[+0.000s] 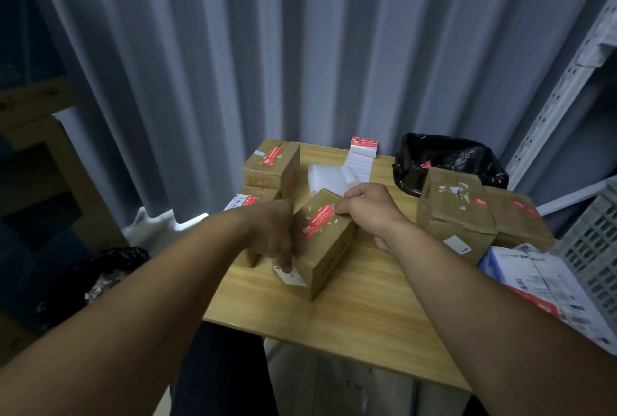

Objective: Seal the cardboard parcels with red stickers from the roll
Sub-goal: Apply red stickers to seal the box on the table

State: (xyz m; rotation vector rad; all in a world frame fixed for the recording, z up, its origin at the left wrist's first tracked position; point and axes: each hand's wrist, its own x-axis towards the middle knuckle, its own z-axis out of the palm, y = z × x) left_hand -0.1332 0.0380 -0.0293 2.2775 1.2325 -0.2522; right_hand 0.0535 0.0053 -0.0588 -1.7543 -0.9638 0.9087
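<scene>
A small cardboard parcel (329, 248) sits in the middle of the wooden table (360, 315), a red sticker (317, 222) running along its top. My left hand (272, 235) grips the parcel's left side, fingers pointing down over a white label. My right hand (365, 207) presses its curled fingers on the far end of the red sticker. The sticker roll (364, 146) stands at the table's back edge, its white backing strip (337, 175) trailing toward the parcel.
Stickered parcels stand at the back left (272, 165) and at the right (454, 215) (517, 218). A black bag (444, 155) lies behind them. Printed mail packets (547, 282) and a grey crate (594, 248) fill the right edge. Another black bag (100, 275) lies on the floor at left.
</scene>
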